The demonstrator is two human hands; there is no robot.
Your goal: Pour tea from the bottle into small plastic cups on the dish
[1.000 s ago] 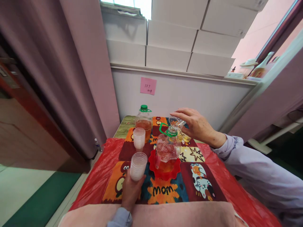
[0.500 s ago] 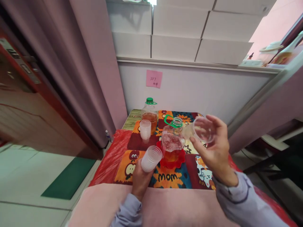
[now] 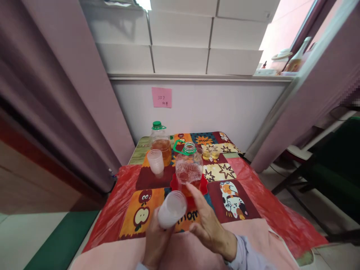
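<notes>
My left hand (image 3: 154,240) is closed round a stack of clear plastic cups (image 3: 172,209), tilted with the open end facing me. My right hand (image 3: 209,227) meets the stack from the right, thumb and forefinger pinched at its rim. Just behind stands an open clear jug (image 3: 189,168) with a green neck ring and amber liquid at the bottom, on a red dish (image 3: 203,185).
A green-capped bottle (image 3: 160,144) of amber liquid and a second cup stack (image 3: 156,162) stand at the back left. Small glasses (image 3: 210,152) of yellow liquid sit at the back. A patterned mat (image 3: 233,202) lies on red plastic sheeting (image 3: 118,202). A chair (image 3: 315,165) stands at right.
My right hand carried a clear cup from behind the jug over to the stack in my left hand. The stack has tipped towards me, and my view has swung.
</notes>
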